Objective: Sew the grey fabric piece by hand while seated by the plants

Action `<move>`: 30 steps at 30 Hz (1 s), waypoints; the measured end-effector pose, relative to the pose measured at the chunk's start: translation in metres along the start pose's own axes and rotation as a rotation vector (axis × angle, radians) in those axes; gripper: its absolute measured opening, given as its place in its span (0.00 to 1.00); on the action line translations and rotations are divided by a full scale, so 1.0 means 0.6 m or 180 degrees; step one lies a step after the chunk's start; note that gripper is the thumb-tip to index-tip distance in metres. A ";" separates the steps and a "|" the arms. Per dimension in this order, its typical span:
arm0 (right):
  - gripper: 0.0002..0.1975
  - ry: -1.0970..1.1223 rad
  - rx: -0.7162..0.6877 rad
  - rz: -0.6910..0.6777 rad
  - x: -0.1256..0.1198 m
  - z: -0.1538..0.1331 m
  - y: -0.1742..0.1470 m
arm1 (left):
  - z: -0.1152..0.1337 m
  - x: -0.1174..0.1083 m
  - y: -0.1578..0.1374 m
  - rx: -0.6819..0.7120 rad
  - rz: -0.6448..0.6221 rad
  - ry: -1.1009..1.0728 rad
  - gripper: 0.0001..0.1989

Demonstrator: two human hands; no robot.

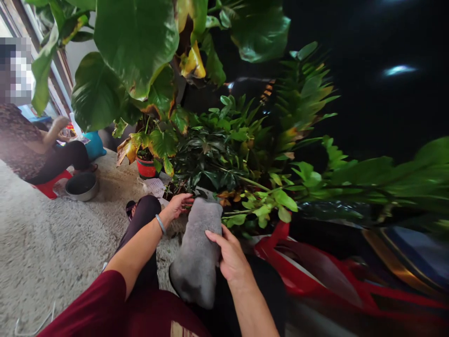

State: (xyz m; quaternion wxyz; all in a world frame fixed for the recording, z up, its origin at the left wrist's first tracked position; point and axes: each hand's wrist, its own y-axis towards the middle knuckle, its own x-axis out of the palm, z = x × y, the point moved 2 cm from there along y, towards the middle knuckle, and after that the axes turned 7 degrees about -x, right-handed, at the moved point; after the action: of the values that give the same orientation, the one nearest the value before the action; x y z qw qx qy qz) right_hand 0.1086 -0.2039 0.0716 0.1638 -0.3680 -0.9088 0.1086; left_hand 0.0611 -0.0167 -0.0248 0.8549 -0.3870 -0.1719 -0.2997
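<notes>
Broad-leaved green plants (136, 42) spread beyond the long, soft-looking grey plush piece (201, 243) that lies over my lap. Glossy red plastic bodywork (298, 267) stands right of this piece, and a round red pot with a green rim (145, 169) sits beyond it, to the left. To handle the plush well, I think I should support its length evenly and press lightly, so the pile neither bunches nor twists. My right hand (231, 255) is partly closed at its right edge, thumb on top, fingers hidden below. My left hand (177, 207), 4 fingers loosely bent, is by its far-left corner; I cannot tell whether they grip anything.
</notes>
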 end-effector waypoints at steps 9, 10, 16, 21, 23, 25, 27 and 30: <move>0.23 -0.0148 -0.0111 0.0080 -0.018 0.018 0.015 | -0.003 -0.004 -0.008 -0.0017 0.0126 0.0232 0.09; 0.23 -0.0175 -0.0085 0.0057 -0.019 0.028 0.016 | -0.004 -0.005 -0.007 -0.0012 0.0146 0.0282 0.09; 0.22 -0.0364 -0.0051 0.0041 -0.026 0.070 0.025 | -0.016 -0.011 -0.002 0.0059 0.0334 0.0611 0.08; 0.22 -0.0388 0.0162 -0.0015 -0.022 0.084 0.016 | -0.019 -0.014 -0.003 0.0061 0.0412 0.0684 0.08; 0.22 -0.0325 0.0179 -0.0028 -0.019 0.084 0.012 | -0.019 -0.014 -0.004 0.0040 0.0480 0.0690 0.07; 0.22 -0.0232 0.0192 -0.0073 -0.017 0.082 0.011 | -0.019 -0.014 -0.007 0.0021 0.0530 0.0695 0.07; 0.22 -0.0189 0.0219 -0.0077 -0.017 0.080 0.011 | -0.018 -0.014 -0.009 0.0021 0.0523 0.0712 0.07; 0.23 -0.0247 0.0258 -0.0003 -0.020 0.084 0.010 | -0.018 -0.014 -0.012 0.0055 0.0422 0.0725 0.07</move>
State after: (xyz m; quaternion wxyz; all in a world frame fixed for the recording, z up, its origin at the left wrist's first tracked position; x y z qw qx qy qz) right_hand 0.1014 -0.2118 0.0206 0.1432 -0.3561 -0.9095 0.1595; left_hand 0.0505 -0.0253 -0.0321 0.8902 -0.3536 -0.0502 -0.2830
